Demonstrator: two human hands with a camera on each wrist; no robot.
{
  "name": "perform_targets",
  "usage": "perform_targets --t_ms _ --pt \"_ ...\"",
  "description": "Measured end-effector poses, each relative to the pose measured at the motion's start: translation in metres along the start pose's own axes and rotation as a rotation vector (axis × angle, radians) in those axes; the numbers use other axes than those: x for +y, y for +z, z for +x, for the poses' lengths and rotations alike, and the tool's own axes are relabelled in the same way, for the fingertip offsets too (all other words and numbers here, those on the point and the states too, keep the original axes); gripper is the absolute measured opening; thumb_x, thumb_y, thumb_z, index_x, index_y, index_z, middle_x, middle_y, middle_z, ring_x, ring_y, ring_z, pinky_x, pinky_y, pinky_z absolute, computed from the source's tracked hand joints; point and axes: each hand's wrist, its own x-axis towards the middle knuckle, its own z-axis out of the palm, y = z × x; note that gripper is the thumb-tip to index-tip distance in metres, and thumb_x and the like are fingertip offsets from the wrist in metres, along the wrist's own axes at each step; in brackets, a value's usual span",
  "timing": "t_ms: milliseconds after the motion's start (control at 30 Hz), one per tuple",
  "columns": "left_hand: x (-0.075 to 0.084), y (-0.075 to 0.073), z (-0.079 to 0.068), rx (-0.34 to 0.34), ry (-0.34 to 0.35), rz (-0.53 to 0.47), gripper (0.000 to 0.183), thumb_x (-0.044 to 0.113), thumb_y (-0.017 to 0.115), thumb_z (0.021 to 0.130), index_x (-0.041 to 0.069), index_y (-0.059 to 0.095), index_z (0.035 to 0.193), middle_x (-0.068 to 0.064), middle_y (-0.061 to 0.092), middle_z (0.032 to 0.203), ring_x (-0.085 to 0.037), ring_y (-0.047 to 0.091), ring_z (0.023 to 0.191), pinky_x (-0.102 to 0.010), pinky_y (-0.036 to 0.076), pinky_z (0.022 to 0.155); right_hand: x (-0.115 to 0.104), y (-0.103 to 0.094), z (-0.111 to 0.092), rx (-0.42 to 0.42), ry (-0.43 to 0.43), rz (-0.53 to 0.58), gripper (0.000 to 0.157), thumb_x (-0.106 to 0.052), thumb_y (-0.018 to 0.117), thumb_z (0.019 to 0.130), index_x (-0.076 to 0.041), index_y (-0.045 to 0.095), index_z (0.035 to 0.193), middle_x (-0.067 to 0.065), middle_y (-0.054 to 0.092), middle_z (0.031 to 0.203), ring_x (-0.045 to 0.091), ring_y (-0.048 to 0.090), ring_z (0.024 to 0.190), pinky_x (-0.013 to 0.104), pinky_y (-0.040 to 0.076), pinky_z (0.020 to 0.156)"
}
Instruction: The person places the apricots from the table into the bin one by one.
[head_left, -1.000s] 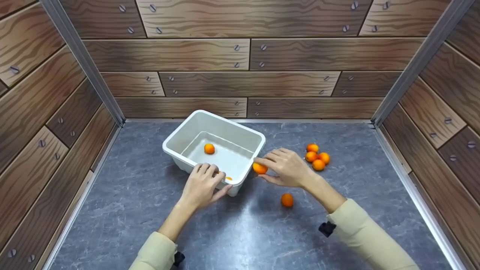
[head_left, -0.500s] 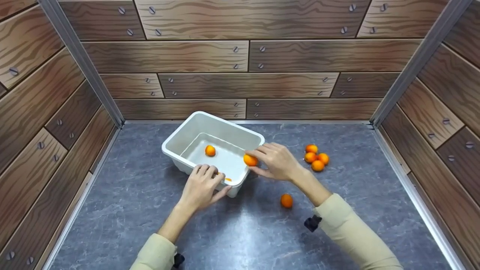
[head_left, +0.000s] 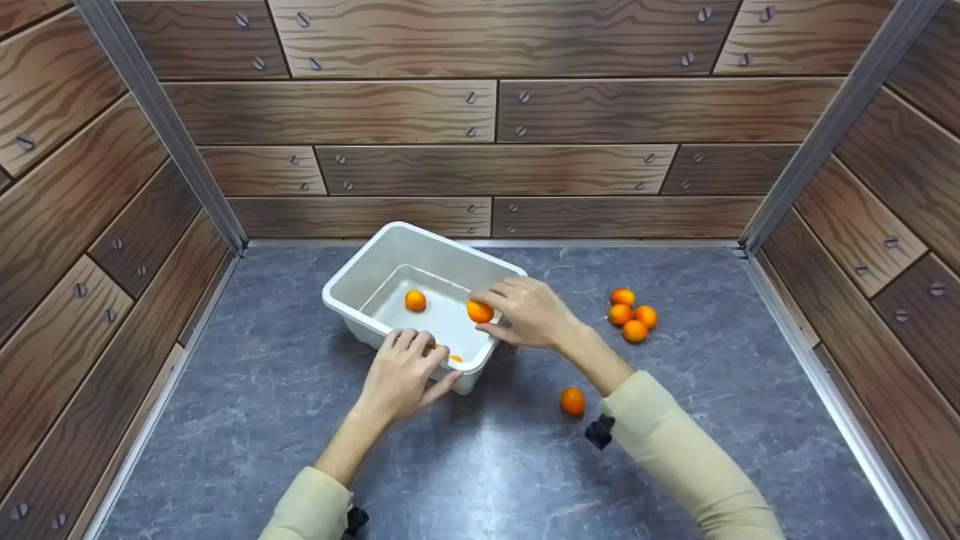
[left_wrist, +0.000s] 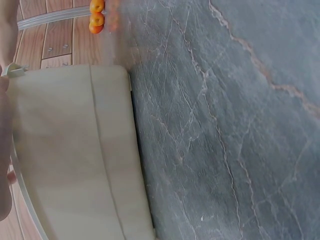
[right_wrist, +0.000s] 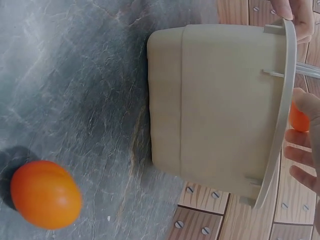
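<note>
A white plastic bin (head_left: 405, 223) stands slightly turned on the grey marbled surface. My left hand (head_left: 401, 371) grips its near rim, fingers over the edge and thumb outside. Over the right end of the bin, my right hand (head_left: 529, 311) pinches a small orange (head_left: 480, 310) between thumb and fingers; in the right wrist view this orange (right_wrist: 299, 119) shows just past the rim. Another orange (head_left: 415, 301) lies on the bin floor. Bits of orange (head_left: 454, 358) show beside my left fingers inside the near wall, mostly hidden.
One loose orange (head_left: 572, 401) lies right of the bin, large in the right wrist view. Farther right, several oranges (head_left: 634, 331) sit clustered together. Wood-patterned walls (head_left: 495, 169) with metal edge strips enclose the surface at the back and both sides.
My right hand has moved left from outside the bin's right rim to over its inside, carrying the orange. The left hand has stayed on the rim.
</note>
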Motion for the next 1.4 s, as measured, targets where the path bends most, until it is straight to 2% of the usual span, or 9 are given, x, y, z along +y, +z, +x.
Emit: perform_targets --t_ms 600,933,1133,1400 --pt "-0.001 0.001 0.000 0.017 0.009 -0.008 0.037 0.058 0.064 0.095 0.021 0.066 0.098 -0.003 0.065 0.095 -0.026 0.061 0.088 -0.042 0.052 0.083 -0.005 0.009 0.015 -0.166 0.065 0.007 0.051 -0.050 0.074 0.094 -0.016 0.070 0.132 0.006 0.078 0.109 0.026 0.075 0.096 0.039 0.062 0.083" --pt "-0.001 0.001 0.000 0.023 0.006 -0.016 0.037 0.057 0.065 0.094 0.020 0.065 0.096 -0.003 0.065 0.095 -0.027 0.062 0.088 -0.043 0.053 0.084 -0.003 0.008 0.012 -0.151 0.070 0.007 0.051 -0.052 0.071 0.096 -0.018 0.070 0.133 0.007 0.078 0.114 0.028 0.076 0.100 0.042 0.062 0.086" --pt "-0.001 0.001 0.001 0.035 0.005 -0.016 0.037 0.056 0.069 0.090 0.020 0.065 0.095 -0.003 0.064 0.093 -0.028 0.062 0.087 -0.043 0.053 0.083 -0.001 0.001 0.006 -0.123 0.050 0.011 0.053 -0.052 0.069 0.096 -0.016 0.069 0.135 0.008 0.077 0.115 0.028 0.075 0.100 0.041 0.062 0.086" --pt "-0.001 0.001 0.001 0.042 0.007 -0.022 0.038 0.056 0.070 0.090 0.019 0.065 0.095 -0.005 0.065 0.093 -0.029 0.061 0.087 -0.044 0.052 0.083 0.004 -0.010 -0.004 -0.106 0.051 0.041 0.059 -0.054 0.068 0.097 -0.014 0.065 0.141 0.010 0.075 0.123 0.029 0.075 0.107 0.042 0.062 0.091"
